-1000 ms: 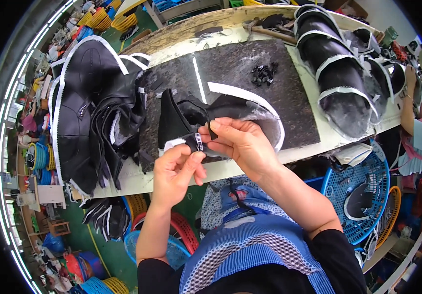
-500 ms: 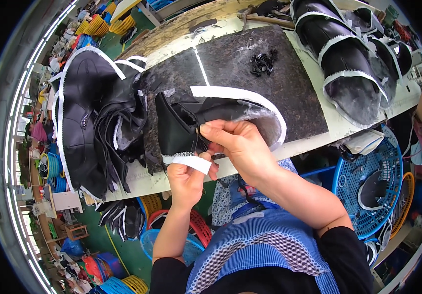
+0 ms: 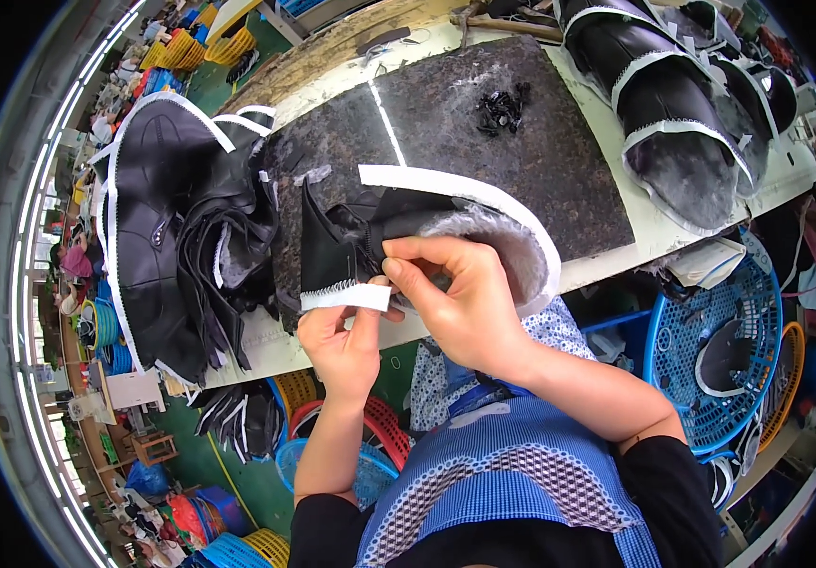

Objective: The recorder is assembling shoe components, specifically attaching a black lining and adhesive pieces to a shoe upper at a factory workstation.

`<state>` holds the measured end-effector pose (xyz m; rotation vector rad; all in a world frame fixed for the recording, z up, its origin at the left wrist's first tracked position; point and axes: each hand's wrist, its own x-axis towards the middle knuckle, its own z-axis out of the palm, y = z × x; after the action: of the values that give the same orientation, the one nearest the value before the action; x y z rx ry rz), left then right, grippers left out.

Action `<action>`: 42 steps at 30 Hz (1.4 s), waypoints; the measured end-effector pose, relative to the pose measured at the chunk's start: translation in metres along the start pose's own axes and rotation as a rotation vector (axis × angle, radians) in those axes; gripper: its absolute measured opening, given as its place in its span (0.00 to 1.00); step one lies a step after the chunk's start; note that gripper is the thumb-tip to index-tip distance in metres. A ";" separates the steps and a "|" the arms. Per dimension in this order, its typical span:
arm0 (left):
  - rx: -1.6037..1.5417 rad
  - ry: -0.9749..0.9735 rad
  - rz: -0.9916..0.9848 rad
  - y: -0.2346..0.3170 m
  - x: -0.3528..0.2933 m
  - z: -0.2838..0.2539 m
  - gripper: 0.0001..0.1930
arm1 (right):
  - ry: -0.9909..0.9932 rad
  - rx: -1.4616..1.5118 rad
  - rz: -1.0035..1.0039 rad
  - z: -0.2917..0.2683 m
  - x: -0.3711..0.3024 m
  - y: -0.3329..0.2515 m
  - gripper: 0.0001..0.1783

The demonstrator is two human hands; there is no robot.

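A black shoe upper [image 3: 321, 257] with grey fuzzy lining and a white stitched edge strip lies at the front of a dark board [image 3: 569, 142]. My left hand [image 3: 340, 346] pinches the upper's lower left edge at the loose end of the white strip, thumb on top. Just to its right, my right hand [image 3: 465, 298] has thumb and forefinger pressed together at the black inner edge of the opening. Whether a small piece sits between those right fingertips is too small to tell. Small black pieces [image 3: 503, 109] lie heaped farther back on the board.
Black uppers with white edges [image 3: 143, 208] are piled on the left of the pale table [image 3: 607, 270]. More nested uppers [image 3: 668, 104] lie at the back right. A wooden-handled tool [image 3: 514, 26] rests at the far edge. Blue [image 3: 659, 350] and red baskets [image 3: 391, 435] stand below.
My left hand has shifted slightly left and up with the strip end, turning the upper's near edge. My right fingers have moved a little lower and stay pinched at the opening.
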<state>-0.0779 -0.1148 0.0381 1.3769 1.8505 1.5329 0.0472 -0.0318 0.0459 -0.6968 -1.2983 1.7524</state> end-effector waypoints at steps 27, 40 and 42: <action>-0.306 -0.183 -0.284 0.030 0.012 0.015 0.06 | -0.115 -0.800 -0.544 -0.042 0.018 -0.024 0.14; -0.154 -0.330 -0.415 0.070 0.022 -0.021 0.06 | -0.533 -0.181 0.111 -0.036 0.028 -0.045 0.05; -0.119 -0.350 -0.401 0.082 0.025 -0.022 0.06 | -0.501 -0.103 0.043 -0.032 0.027 -0.034 0.07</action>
<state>-0.0705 -0.1115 0.1259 1.0577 1.6609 1.1028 0.0697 0.0115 0.0690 -0.3476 -1.7256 1.9828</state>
